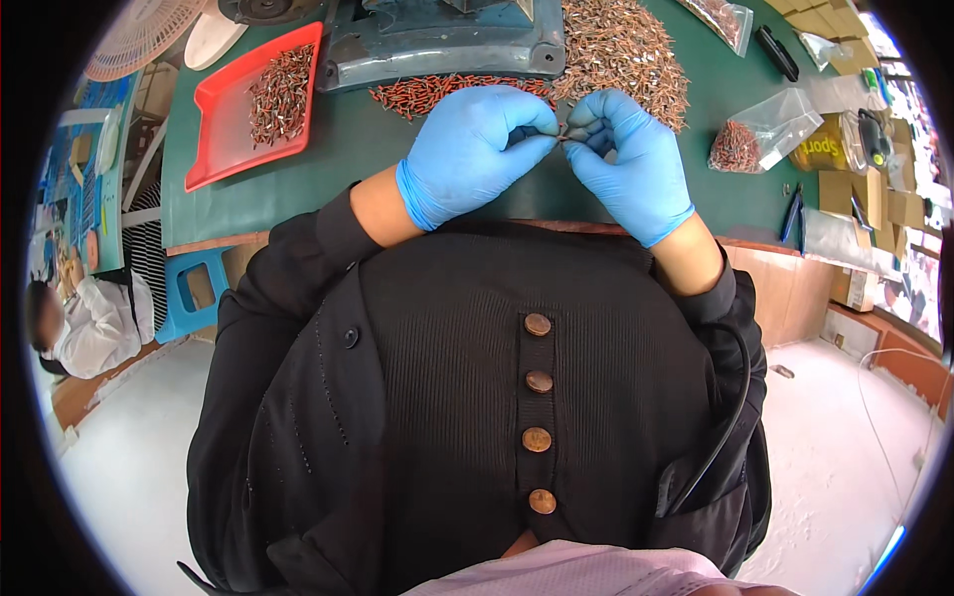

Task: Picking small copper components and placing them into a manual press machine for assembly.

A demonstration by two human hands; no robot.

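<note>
From the head view, the left hand (475,149) and right hand (628,159), both in blue gloves, meet above the green surface (298,199). Their fingers (537,134) pinch together on a tiny metal part (564,133), held up close so it is easy to see. Piles of small parts (621,50) lie near, easy to reach. A red tray (214,129) keeps more parts together.

Both hands wore thin blue disposable gloves, left hand (472,149) and right hand (628,159). Black sleeves (298,268) ended short of the wrists. The ribbed black cardigan (447,377) carried four round brown buttons (538,381). A black cable (730,417) ran down the right side.
</note>
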